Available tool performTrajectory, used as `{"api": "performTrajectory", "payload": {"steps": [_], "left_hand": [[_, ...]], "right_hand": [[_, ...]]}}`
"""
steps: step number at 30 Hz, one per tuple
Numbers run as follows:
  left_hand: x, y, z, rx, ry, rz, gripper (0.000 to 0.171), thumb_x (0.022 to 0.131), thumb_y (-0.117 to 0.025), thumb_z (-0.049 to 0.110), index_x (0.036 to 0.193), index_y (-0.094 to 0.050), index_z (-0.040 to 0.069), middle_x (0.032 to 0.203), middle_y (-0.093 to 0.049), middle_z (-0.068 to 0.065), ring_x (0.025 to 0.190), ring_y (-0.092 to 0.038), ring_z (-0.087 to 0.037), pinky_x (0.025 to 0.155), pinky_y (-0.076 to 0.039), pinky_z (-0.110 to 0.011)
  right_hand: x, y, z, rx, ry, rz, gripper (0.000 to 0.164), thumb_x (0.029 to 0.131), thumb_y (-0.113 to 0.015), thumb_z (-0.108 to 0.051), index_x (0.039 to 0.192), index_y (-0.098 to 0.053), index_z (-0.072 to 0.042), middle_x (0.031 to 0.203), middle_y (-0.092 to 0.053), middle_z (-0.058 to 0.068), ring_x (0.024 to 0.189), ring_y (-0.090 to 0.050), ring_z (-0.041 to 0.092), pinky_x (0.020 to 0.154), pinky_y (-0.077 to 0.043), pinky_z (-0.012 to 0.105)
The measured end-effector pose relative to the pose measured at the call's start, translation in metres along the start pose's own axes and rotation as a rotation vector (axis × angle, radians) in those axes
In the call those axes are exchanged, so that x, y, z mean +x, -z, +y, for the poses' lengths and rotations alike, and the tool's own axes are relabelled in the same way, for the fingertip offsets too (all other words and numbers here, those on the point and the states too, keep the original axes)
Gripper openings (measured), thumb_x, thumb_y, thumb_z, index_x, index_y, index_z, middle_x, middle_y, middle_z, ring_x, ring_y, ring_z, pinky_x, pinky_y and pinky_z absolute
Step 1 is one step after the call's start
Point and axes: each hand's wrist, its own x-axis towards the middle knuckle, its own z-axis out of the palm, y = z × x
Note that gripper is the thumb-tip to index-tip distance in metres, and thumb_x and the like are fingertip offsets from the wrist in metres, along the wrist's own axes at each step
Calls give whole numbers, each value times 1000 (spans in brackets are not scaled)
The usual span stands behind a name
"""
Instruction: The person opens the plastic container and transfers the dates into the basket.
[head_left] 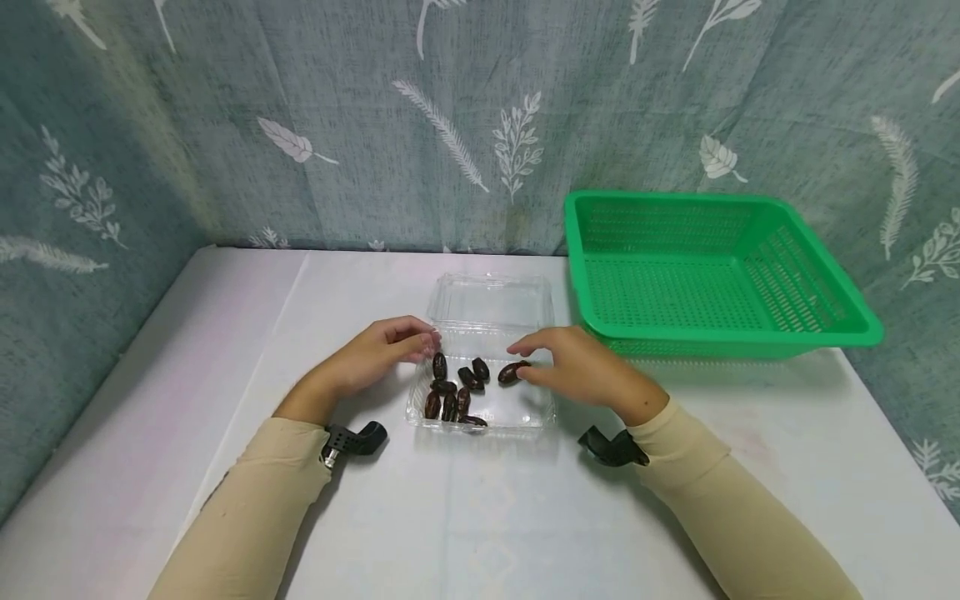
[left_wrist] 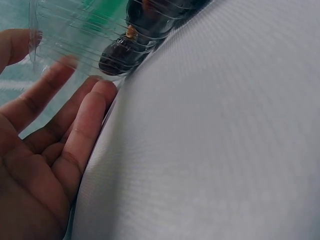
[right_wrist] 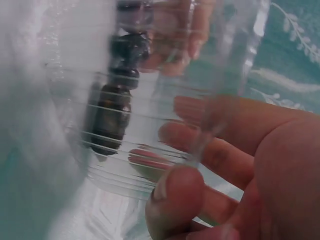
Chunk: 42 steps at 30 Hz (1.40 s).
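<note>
Loosely bent, right hand [head_left: 581, 364] over clear box [head_left: 519, 411], left hand [head_left: 369, 358] at edge; fingers [right_wrist: 232, 120] apart.

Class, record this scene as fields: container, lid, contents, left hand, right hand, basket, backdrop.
Container: clear box on a white table
Lid: open, folded back
Contents: dark dates, mostly in the left half
Left hand: fingertips at the box's left side
Right hand: beside the rightmost date; touching unclear
Basket: green, right of the box
Backdrop: grey-green, white leaf prints
</note>
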Motion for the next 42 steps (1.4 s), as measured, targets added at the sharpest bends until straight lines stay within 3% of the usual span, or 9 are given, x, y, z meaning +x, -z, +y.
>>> {"api": "performTrajectory", "payload": {"steps": [9, 14, 17, 21, 24, 26, 30, 42], "left_hand": [[0, 0, 1, -1, 7, 3, 33, 105, -53, 24, 126, -61, -1, 122, -66, -18, 108, -64, -18, 96, -55, -30], [0, 1, 1, -7, -3, 7, 33, 105, -53, 25, 125, -61, 0, 121, -66, -18, 107, -65, -19, 95, -55, -31], [-1, 2, 1, 10, -1, 15, 32, 104, -55, 27, 124, -62, 3, 115, -67, -15, 100, -64, -18, 88, -56, -30], [-4, 1, 1, 43, 11, 23, 31, 103, -57, 30, 122, -65, 7, 106, -65, -12, 81, -59, -15, 70, -53, -26], [-4, 1, 2, 50, 34, 26, 32, 102, -58, 33, 123, -65, 9, 110, -64, -12, 74, -58, -14, 63, -50, -26], [-4, 1, 3, 41, 54, 22, 33, 102, -58, 34, 124, -65, 10, 115, -64, -12, 72, -60, -14, 60, -50, -26], [-3, -1, 4, -8, 89, 0, 35, 103, -56, 33, 127, -62, 8, 123, -60, -14, 70, -64, -15, 57, -54, -27], [-5, -1, 5, -87, 97, -40, 38, 105, -53, 30, 130, -57, 2, 122, -58, -18, 72, -66, -14, 61, -59, -30]], "right_hand": [[7, -12, 6, -26, 33, 43, 32, 90, -70, -9, 121, -71, -5, 118, -73, 8, 117, -65, 24, 96, -53, 39], [8, -12, 2, -89, 31, 68, 31, 87, -74, -8, 118, -73, -5, 105, -74, 6, 98, -67, 21, 81, -53, 33], [9, -12, 0, -124, 18, 53, 31, 86, -75, -9, 117, -73, -6, 98, -73, 3, 88, -64, 18, 74, -52, 30], [9, -13, -2, -162, -6, 28, 31, 86, -76, -11, 116, -74, -7, 102, -74, 3, 92, -66, 18, 78, -55, 32], [8, -14, -2, -179, -31, 22, 29, 86, -77, -13, 115, -75, -9, 108, -75, 3, 101, -68, 20, 83, -57, 35], [8, -14, -2, -178, -49, 23, 29, 86, -78, -14, 114, -76, -10, 110, -75, 3, 103, -68, 19, 83, -57, 35], [8, -15, 1, -164, -55, 18, 27, 85, -78, -14, 112, -76, -11, 105, -75, 2, 92, -67, 16, 75, -54, 31], [10, -15, 1, -87, -57, -6, 22, 85, -76, -9, 107, -77, -10, 97, -75, 0, 86, -64, 13, 72, -52, 27]]}}
